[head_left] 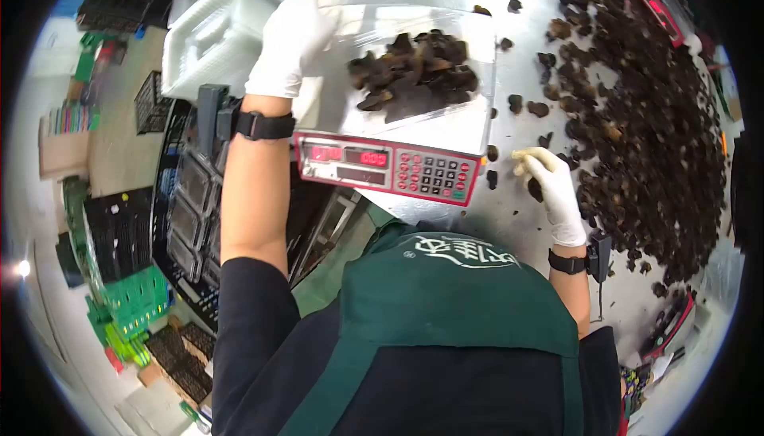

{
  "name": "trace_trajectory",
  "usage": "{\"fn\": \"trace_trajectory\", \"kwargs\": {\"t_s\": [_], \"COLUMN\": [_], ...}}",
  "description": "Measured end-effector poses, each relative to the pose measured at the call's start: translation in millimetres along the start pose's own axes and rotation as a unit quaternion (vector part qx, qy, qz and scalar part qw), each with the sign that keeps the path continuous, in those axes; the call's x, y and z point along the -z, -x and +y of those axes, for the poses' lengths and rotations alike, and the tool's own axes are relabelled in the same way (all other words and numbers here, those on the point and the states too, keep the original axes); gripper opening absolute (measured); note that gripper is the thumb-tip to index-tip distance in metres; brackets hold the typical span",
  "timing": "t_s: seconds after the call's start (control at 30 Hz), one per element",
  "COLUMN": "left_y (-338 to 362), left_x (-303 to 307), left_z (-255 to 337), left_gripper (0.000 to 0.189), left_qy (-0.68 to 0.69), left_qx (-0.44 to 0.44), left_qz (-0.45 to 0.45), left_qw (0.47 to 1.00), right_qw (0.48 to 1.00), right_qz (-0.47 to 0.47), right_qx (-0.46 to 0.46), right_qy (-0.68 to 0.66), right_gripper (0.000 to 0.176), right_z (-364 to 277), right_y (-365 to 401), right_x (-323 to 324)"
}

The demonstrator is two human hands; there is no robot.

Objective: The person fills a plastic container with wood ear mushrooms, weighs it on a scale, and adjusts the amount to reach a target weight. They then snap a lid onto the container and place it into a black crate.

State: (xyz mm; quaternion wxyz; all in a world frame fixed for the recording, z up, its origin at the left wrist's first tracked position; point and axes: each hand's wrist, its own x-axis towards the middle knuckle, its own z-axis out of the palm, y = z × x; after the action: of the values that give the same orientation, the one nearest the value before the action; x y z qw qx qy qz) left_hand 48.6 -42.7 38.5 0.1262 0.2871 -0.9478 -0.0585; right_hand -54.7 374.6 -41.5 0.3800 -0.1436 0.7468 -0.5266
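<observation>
My left hand (290, 42), in a white glove, is closed at the left edge of a clear plastic container (382, 122), its fingertips at the rim. Dark wood ear mushrooms (418, 74) lie heaped inside. Beneath the container is a digital scale (386, 167) with a red-framed keypad and lit red digits. To the right of the scale, my right hand (553, 193), also gloved, hovers over the metal table with fingers curled. A dark piece of wood ear mushroom (535, 190) shows at its palm, partly covered by the hand.
A large pile of wood ear mushrooms (637, 134) spreads over the metal table (509, 237) on the right, with loose pieces near the scale. Stacked clear containers (215, 46) stand at upper left. Another red display (652, 2) is at upper right. Green crates (131, 301) sit further left.
</observation>
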Motion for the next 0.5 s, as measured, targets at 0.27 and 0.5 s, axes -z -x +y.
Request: {"fn": "trace_trajectory", "kwargs": {"t_s": [0.27,0.5], "left_y": [-26,-22], "left_x": [-50,-43], "left_z": [-17,4], "left_gripper": [0.056,0.074], "left_qy": [0.041,0.282], "left_qx": [0.01,0.102], "left_qz": [-0.065,-0.003], "left_qw": [0.997,0.954], "right_qw": [0.99,0.916], "right_qz": [0.078,0.224], "right_qx": [0.077,0.217], "right_qy": [0.09,0.252], "right_gripper": [0.02,0.019], "right_z": [19,-26], "right_y": [-39,-130], "right_x": [53,77]}}
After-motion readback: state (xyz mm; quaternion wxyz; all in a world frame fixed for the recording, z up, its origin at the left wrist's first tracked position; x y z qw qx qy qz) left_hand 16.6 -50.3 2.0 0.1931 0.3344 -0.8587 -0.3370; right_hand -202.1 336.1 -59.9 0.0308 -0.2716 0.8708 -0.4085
